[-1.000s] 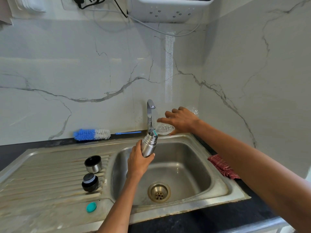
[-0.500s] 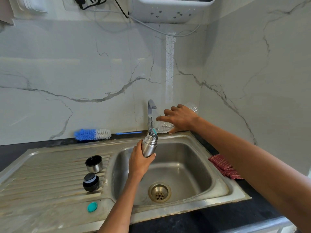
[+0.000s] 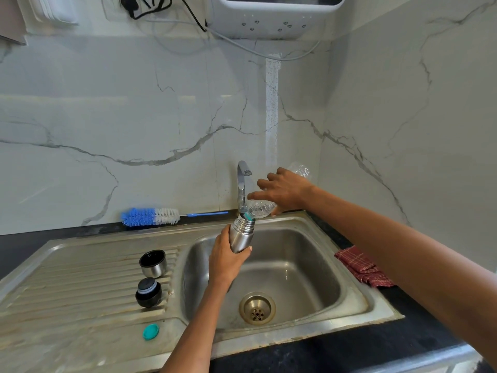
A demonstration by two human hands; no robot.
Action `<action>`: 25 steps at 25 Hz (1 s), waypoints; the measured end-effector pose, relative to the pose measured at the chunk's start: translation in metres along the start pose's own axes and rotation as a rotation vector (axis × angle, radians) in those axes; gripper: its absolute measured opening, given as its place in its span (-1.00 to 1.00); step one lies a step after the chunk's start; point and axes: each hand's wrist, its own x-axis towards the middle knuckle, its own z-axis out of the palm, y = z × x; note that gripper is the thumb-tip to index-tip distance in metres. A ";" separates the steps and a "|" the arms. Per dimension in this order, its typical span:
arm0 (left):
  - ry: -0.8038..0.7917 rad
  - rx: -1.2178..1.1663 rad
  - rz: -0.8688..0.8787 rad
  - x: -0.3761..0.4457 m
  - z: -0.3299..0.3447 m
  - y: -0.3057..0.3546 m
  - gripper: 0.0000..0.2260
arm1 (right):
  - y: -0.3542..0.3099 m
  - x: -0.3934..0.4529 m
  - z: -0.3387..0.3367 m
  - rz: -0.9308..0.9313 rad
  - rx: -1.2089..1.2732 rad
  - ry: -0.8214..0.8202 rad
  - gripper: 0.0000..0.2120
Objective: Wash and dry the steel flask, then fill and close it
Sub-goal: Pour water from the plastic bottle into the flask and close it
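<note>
My left hand point(image 3: 225, 258) grips the steel flask point(image 3: 242, 234) by its lower body and holds it tilted over the sink basin point(image 3: 309, 265). My right hand point(image 3: 282, 191) holds a clear plastic bottle point(image 3: 262, 208) tipped down, its teal-ringed mouth at the flask's open neck. The bottle's base shows behind the hand near the wall. The flask's steel cup lid point(image 3: 152, 263) and black stopper point(image 3: 148, 292) stand on the drainboard point(image 3: 80, 278). A teal bottle cap point(image 3: 150, 331) lies near the front edge.
A blue and white bottle brush point(image 3: 150, 216) lies along the wall behind the drainboard. The tap point(image 3: 242, 181) rises behind the flask. A red checked cloth point(image 3: 361, 266) sits on the dark counter right of the sink. A white appliance hangs above.
My right hand has raised the bottle's base, tipping the bottle more steeply into the flask. The flask and my left hand have stayed in about the same place.
</note>
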 end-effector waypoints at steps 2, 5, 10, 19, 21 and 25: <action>0.001 -0.009 -0.001 0.000 0.000 0.001 -0.23 | -0.001 0.002 -0.002 -0.011 -0.030 -0.001 -0.17; 0.002 -0.024 -0.001 0.001 -0.001 0.000 -0.24 | 0.000 0.004 -0.007 -0.020 -0.067 0.004 -0.17; 0.015 -0.048 0.005 0.001 0.000 0.000 -0.23 | 0.003 0.009 -0.014 -0.033 -0.144 0.008 -0.15; 0.044 -0.156 0.021 -0.001 0.000 0.004 -0.31 | 0.011 0.013 -0.027 -0.077 -0.288 0.058 -0.13; 0.048 -0.166 0.019 -0.001 -0.001 0.006 -0.33 | 0.012 0.015 -0.031 -0.093 -0.306 0.062 -0.13; 0.047 -0.172 0.017 -0.003 -0.002 0.007 -0.32 | 0.010 0.019 -0.038 -0.103 -0.320 0.063 -0.13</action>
